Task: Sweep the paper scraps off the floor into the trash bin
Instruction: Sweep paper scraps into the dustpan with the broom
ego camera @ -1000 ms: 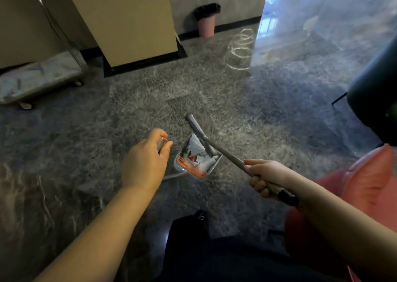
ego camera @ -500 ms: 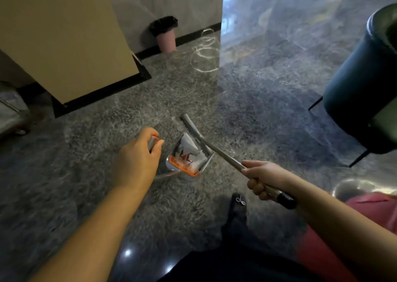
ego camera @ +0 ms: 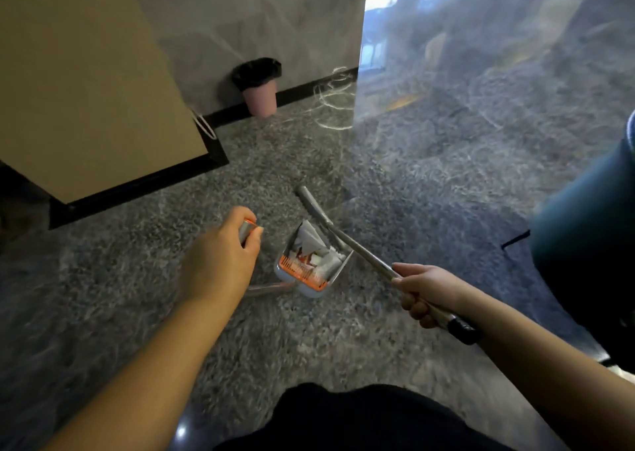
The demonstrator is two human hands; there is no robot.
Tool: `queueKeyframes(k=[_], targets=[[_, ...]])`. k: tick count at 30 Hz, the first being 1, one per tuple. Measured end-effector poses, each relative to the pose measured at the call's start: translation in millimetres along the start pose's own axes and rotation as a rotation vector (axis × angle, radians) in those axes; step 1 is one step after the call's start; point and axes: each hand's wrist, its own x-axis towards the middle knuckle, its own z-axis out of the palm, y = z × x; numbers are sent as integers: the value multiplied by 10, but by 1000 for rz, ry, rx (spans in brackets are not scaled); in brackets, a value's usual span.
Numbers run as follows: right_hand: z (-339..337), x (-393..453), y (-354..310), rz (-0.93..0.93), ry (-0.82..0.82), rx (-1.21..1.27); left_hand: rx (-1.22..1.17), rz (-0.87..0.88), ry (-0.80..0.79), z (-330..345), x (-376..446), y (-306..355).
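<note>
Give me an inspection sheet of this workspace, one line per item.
Surface: grey speckled polished floor, glossy with reflections.
Job's things: dustpan holding white paper scraps; broom laid across it; pink trash bin with a black liner against the far wall.
Clutter: nothing seen loose on the floor.
Grippers: left hand grips the dustpan handle; right hand grips the broom handle.
Cables: a white loop by the beige panel, kind unclear.
Surroundings: beige panel with a dark base, marble wall, dark round object at right.
</note>
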Motion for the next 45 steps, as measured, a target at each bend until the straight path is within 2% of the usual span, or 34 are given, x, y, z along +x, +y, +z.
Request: queueKeyframes(k=[5,17,23,34,41,45], targets=[[-363,631,-740,-13,1,6,6,14,44,339,957,158],[-989,2122,-2707,-14,60,30,-50,52,-32,1079,3692,502],[-1382,2882,-3568,-16,35,10,-9,67,23,1343,4771,659],[-2266,4599,-5753,-10,-84,-138,50,-78,133,1896,6918,1041],[-2532,5449,-6977,7,-181,-206,11,-188,198,1918,8060,1042],[-2602,5963,-7611,2,-213,-290,-47,-253,184,1940,8768,995]])
